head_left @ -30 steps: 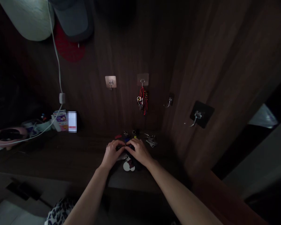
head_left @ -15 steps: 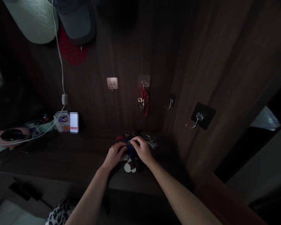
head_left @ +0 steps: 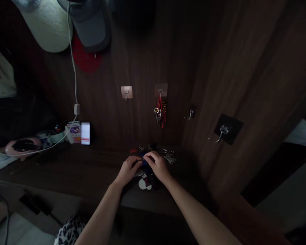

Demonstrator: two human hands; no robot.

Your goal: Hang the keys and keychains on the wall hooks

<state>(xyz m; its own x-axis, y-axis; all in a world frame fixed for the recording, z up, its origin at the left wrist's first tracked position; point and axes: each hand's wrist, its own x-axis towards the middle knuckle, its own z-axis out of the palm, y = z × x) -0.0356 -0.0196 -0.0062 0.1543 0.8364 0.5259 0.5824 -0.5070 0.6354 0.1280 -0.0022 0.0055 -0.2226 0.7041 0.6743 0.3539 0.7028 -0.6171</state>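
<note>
My left hand (head_left: 128,170) and my right hand (head_left: 158,166) meet over the dark wooden shelf (head_left: 97,170). Thumbs and fingertips of both pinch a small metal key ring (head_left: 142,158), mostly covered by the fingers. Just below it is a dark blue item (head_left: 144,163) whose kind I cannot make out. Nearer to me lie a white rounded charm (head_left: 143,184) and a black piece (head_left: 153,182) partly under my right hand. Loose keys (head_left: 170,158) rest on the shelf beyond my right hand, and a small red piece (head_left: 133,151) lies past my left.
On the back wall, a bunch of keys with red cords (head_left: 160,114) hangs from a hook. Other adhesive hooks (head_left: 126,93) are nearby, one black-backed hook (head_left: 228,129) on the side wall. Caps (head_left: 93,32) hang upper left. Boxes (head_left: 75,132) and a white cable (head_left: 75,78) are left.
The view has shifted slightly, so everything sits a little farther right. My fingertips have drawn closer together over the key ring, which shows less now.
</note>
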